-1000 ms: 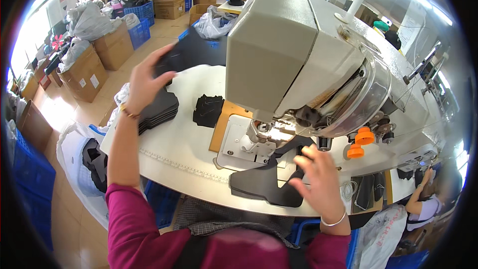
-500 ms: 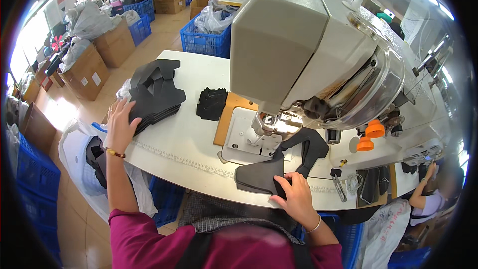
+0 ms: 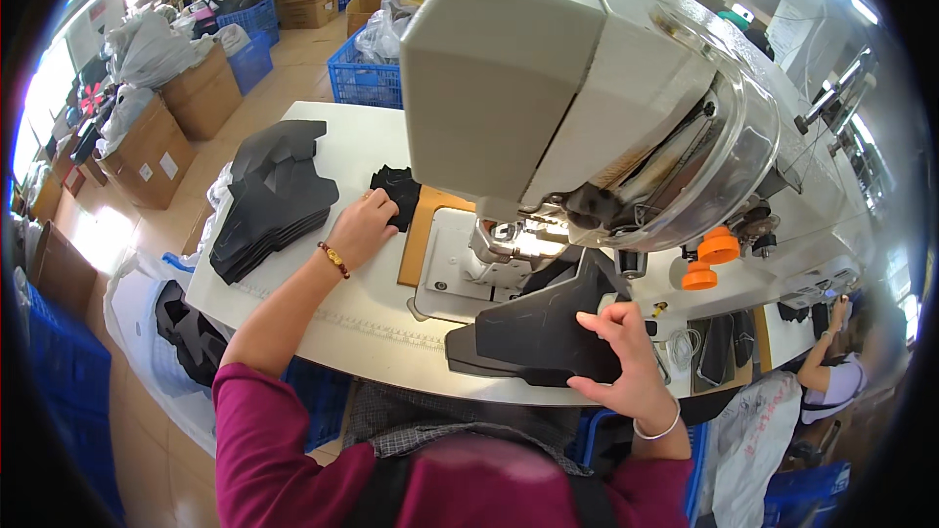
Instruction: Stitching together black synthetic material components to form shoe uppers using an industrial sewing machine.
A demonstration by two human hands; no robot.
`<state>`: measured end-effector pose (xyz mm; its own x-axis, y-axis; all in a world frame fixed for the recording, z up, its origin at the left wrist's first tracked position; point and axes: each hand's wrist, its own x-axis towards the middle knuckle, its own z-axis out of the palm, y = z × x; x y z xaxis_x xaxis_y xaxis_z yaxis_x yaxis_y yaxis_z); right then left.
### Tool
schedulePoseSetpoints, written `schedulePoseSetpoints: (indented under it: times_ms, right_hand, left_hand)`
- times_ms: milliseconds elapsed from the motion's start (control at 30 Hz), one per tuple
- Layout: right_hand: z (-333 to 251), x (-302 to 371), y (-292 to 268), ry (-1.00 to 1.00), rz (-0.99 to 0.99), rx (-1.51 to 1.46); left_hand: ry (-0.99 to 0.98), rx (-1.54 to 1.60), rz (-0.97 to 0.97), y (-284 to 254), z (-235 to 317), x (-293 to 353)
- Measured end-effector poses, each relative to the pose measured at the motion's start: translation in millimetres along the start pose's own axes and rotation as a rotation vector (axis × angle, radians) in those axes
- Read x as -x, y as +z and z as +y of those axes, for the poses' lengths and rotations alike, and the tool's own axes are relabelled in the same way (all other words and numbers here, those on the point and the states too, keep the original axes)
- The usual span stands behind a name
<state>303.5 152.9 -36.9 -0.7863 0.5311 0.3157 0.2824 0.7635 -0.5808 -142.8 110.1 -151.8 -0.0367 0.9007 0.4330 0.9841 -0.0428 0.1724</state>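
My left hand [image 3: 360,229] reaches to a small stack of black cut pieces [image 3: 397,192], fingertips at its near edge, thumb and fingers apart. My right hand [image 3: 631,360] lies at the right edge of a dark grey cut panel [image 3: 533,328], thumb and forefinger spread wide over it. The panel is wide and angular, with faint light lines on its surface. It lies on more dark material in front of the sewing machine head [image 3: 504,68]; its far part reaches beside the lit needle area [image 3: 533,237].
A pile of larger dark panels [image 3: 274,200] lies at the table's left. A ruler strip [image 3: 377,330] runs along the near edge of the white table [image 3: 323,357]. Orange knobs [image 3: 719,244] stick out at right. Blue crates [image 3: 367,78] and cartons [image 3: 147,152] stand beyond; another person [image 3: 831,381] sits far right.
My left hand has moved right from the big pile to the small black stack. My right hand has shifted right, and a broad grey panel now covers the piece near the needle.
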Motion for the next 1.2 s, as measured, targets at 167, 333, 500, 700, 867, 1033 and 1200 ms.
schedulePoseSetpoints:
  times_ms: [167, 333, 500, 700, 867, 1033, 1200]
  right_hand:
    - [-21.7, -34.1, -22.7, -0.116, -0.047, 0.211]
    - [-28.3, -56.3, -21.3, -0.17, -0.106, 0.362]
    - [-26.2, -64.3, -13.6, -0.157, -0.078, 0.241]
    - [-15.9, -62.3, -12.0, -0.059, -0.17, 0.214]
    - [-13.0, -66.8, -8.0, -0.263, 0.004, 0.252]
    - [-9.4, -64.4, -5.8, -0.231, 0.014, 0.254]
    - [-13.6, -64.0, -4.1, -0.261, 0.052, 0.276]
  left_hand:
    - [0.048, 0.046, 0.026, 3.4, -11.9, -3.9]
    - [-0.078, 0.129, 0.084, -16.7, 3.5, -9.9]
    - [0.03, 0.175, 0.374, -90.3, 75.6, -27.4]
    - [0.318, 0.157, 0.284, -136.1, 157.2, -21.6]
    - [0.392, 0.188, 0.232, -136.3, 169.5, -14.5]
    - [0.424, 0.138, 0.168, -134.2, 167.5, -14.8]
    - [0.376, 0.165, 0.077, -139.7, 164.6, -12.8]
